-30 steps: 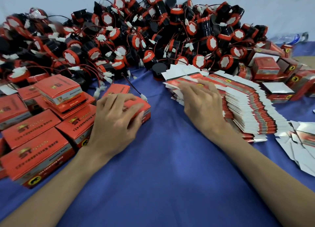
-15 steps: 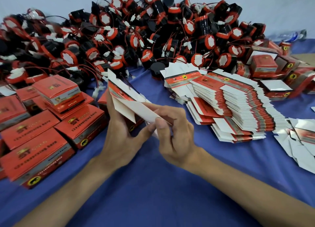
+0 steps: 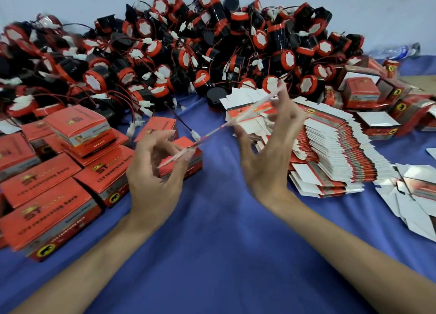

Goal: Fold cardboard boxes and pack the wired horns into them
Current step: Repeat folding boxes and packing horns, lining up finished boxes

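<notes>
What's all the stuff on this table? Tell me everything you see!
wired horns: big pile, black and red, along the back
folded boxes: many, red, left side; more at back right
stack of flat boxes: one, red and white, right
loose flat boxes: several, mostly white, far right
cloth: one, blue, under everything
held flat box: one, seen edge-on, between both hands
left hand: one, pinching its lower end
right hand: one, holding its upper end

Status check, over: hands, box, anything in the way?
Left hand and right hand both pinching one flat box blank, unfolded, edge-on. Closed box close by left hand.
</notes>
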`<state>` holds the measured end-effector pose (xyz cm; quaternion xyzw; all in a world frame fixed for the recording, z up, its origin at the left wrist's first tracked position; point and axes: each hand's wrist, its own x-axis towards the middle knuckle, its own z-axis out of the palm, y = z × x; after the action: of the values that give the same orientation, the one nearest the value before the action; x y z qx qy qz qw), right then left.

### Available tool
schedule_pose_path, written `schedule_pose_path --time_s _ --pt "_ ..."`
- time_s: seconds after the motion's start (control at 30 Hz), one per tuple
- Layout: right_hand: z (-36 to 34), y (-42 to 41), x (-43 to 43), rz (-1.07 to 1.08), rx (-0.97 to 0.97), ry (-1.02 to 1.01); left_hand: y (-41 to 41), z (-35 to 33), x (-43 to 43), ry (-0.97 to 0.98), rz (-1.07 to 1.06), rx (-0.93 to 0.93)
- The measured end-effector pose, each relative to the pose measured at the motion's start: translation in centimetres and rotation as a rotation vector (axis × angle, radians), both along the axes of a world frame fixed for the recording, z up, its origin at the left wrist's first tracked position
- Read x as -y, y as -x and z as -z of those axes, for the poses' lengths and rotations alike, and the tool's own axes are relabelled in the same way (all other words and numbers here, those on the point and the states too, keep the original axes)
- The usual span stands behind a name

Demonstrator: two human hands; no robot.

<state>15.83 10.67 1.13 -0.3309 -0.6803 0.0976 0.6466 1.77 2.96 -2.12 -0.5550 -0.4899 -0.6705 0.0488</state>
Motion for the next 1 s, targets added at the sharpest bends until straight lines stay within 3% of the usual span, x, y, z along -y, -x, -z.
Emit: schedule_pose_path --time_s 0.13,0.27,0.37,0.5,0.73,0.83,1.0 --pt "0.9 0.5 1.6 -0.334 0.27 -0.078 -0.2 -0.6 0.6 -0.056 0.061 -0.02" --pt "1.5 1.0 2.7 -0.326 0.526 -0.037 -0.7 0.0 1.0 -0.003 0.16 -0.027" --pt "1.5 0.9 2.4 -0.336 0.501 0.076 -0.6 0.2 0.9 -0.004 0.317 -0.041" --pt "1.7 0.6 1.6 -0.591 0.506 0.193 0.0 0.0 0.6 0.139 0.473 -0.044" --pt "1.9 0.4 1.1 -0.703 0.375 0.29 -0.5 0.1 0.1 0.258 0.106 -0.072" --pt "1.6 -0.1 1.3 -0.831 0.406 0.354 -0.4 0.0 0.3 0.322 0.129 -0.082" --pt "1.7 0.0 1.3 -0.905 0.369 0.481 -0.4 -0.2 0.3 0.272 0.181 -0.18"
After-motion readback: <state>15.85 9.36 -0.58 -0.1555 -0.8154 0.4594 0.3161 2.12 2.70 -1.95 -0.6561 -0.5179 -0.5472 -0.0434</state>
